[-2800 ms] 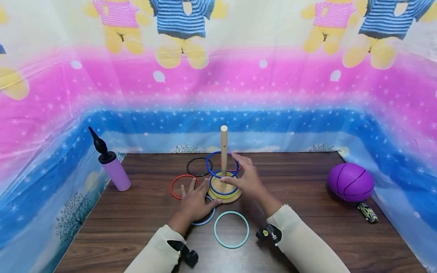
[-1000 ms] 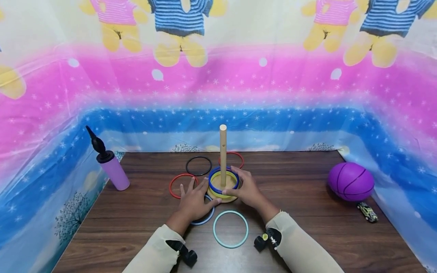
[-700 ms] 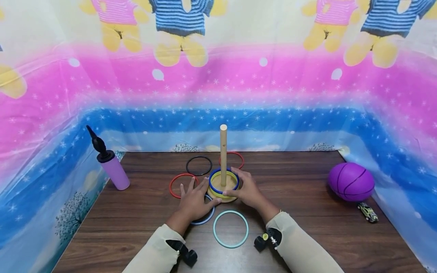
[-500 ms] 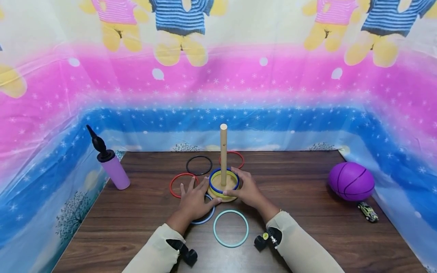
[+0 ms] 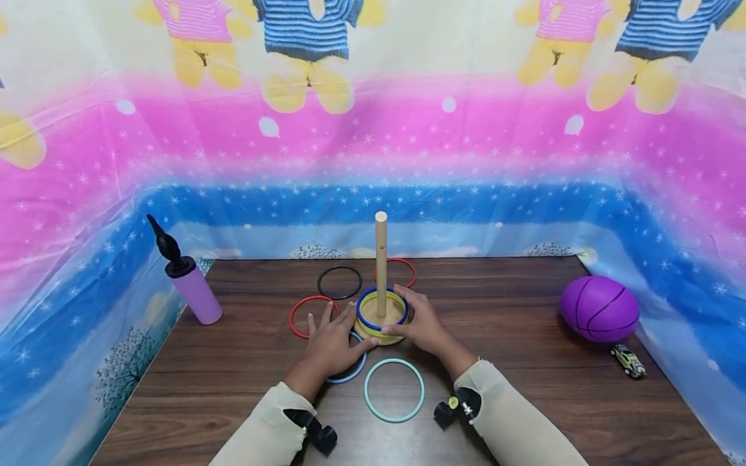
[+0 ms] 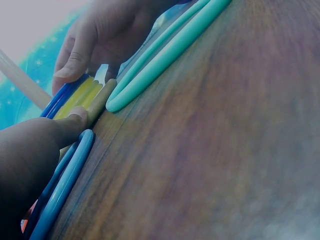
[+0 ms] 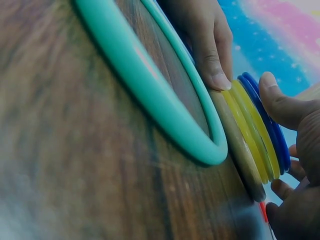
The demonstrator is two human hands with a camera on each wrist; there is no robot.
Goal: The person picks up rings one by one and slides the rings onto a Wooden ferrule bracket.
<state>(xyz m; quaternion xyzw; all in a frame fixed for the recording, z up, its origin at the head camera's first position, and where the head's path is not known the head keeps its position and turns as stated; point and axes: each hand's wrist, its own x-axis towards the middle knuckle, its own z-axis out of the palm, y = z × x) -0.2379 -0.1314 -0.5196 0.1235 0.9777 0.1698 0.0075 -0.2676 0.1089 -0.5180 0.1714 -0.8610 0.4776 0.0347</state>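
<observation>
A wooden ring-toss stand (image 5: 381, 259) stands upright, with several yellow rings (image 7: 257, 132) and two blue rings (image 7: 272, 131) stacked around its peg. My left hand (image 5: 332, 346) holds the left side of the stand's round base (image 7: 240, 145), thumb at the front edge and the other fingers spread. My right hand (image 5: 428, 327) holds the upper blue ring from the right, its thumb on the ring's near side and fingers at the far side. A light-blue ring (image 5: 358, 369) lies partly beneath my left hand. Nearer to me is a mint-green ring (image 5: 394, 417) flat on the table.
A red ring (image 5: 291, 318) and a black ring (image 5: 319, 285) lie to the stand's left, another red ring (image 5: 415, 270) behind it. A purple hand pump (image 5: 198, 294) stands far left. A purple ball (image 5: 600, 309) and a toy car (image 5: 628, 362) sit at the right.
My right hand has lowered the upper blue ring along the peg onto the stack. My left hand has stayed at the base. Over the last second hardly anything has moved.
</observation>
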